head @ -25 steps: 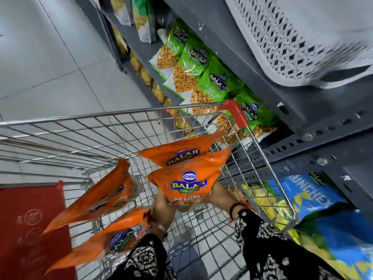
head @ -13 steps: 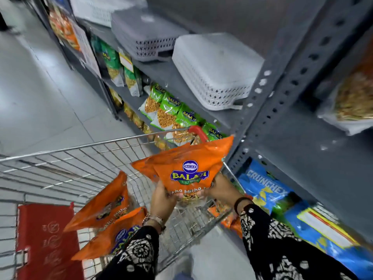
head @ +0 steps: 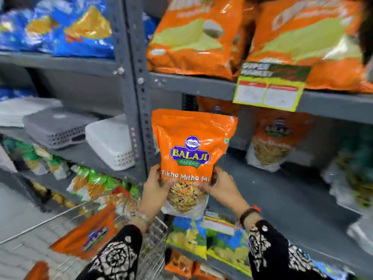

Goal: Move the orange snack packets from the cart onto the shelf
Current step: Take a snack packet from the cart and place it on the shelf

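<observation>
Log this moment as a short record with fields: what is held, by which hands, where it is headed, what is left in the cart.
held item: orange snack packet, upright, label facing the camera
left hand: grips the packet's lower left edge
right hand: grips its lower right edge
position: in front of the grey shelf, not yet set down
already on shelf: similar orange packet, blurred
cart: at least one orange packet remains

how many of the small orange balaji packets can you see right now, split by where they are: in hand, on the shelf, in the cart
Held upright in both hands, left hand and right hand: 1, the held packet
Standing on the shelf: 1, the shelf packet
In the cart: 1 clear, the cart packet; a blurred orange corner at bottom left may be another
Total: 3 certain
</observation>
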Demonstrator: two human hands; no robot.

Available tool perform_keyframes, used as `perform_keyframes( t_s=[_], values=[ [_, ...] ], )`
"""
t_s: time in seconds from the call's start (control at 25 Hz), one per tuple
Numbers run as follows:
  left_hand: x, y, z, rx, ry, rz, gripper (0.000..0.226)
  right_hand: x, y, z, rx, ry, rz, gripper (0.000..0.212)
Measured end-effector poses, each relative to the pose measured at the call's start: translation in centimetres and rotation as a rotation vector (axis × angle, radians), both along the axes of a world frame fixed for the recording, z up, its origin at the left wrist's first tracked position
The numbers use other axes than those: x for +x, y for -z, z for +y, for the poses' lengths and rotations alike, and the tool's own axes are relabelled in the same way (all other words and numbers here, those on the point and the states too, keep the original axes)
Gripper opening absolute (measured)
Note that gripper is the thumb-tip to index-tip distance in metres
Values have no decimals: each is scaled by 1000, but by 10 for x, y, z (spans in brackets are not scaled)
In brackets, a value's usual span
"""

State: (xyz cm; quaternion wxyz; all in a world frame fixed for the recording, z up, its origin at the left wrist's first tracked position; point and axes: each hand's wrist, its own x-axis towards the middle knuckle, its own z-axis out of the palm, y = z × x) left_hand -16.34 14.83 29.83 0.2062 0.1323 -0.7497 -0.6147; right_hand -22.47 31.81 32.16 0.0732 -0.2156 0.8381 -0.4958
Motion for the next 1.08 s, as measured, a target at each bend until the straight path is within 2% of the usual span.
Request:
perform_keyframes(
  t_s=[0.08, 0.24, 0.52, 0.72, 0.76, 0.84, 0.92, 1.08],
  values=[
    [-38, -7, 17, -18, 76, -7, 37, -25, -5, 18, -32, 104, 2, 49],
    [-110, -6, 41, -26, 106, -32, 34, -74, -2, 34, -62, 248, -37, 38],
    [-208, 3, 41, 52, 199, -55, 48, -164, 14, 33, 7, 372, -1, 57],
    [-231, 21, 40, -3, 207, -93, 56, -187, 45, 29, -94, 414, -35, 98],
    [-231, 21, 41, -8, 213, -86, 57, -187, 47, 29, -95, 414, -32, 96],
    [-222, 18, 43, 11, 210, -46, 59, -175, 43, 27, -127, 432, -22, 80],
    [-197, 18, 42, 34, 137, -1, 59, -153, 40, 25, -215, 436, -12, 73],
    [-122, 44, 24, 35, -24, 34, 44, -85, 46, 6, -405, 519, -50, 51]
  ],
)
